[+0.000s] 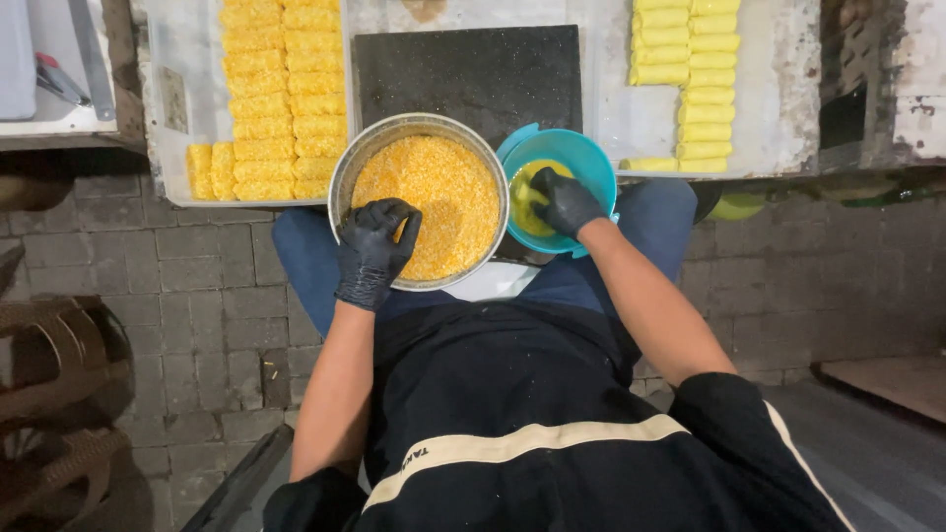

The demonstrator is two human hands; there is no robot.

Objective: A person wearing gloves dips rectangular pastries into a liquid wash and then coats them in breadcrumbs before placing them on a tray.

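Both my hands wear black gloves. My left hand presses into orange breadcrumbs in a round metal bowl on my lap, fingers curled over something buried in the crumbs that I cannot make out. My right hand reaches into a teal plastic bowl of yellow batter beside it and is closed around a pale roll, mostly hidden by the glove.
A clear tray at the left holds several rows of breadcrumbed rolls. Another tray at the right holds pale uncoated rolls. A black board lies between them. Grey brick paving surrounds me.
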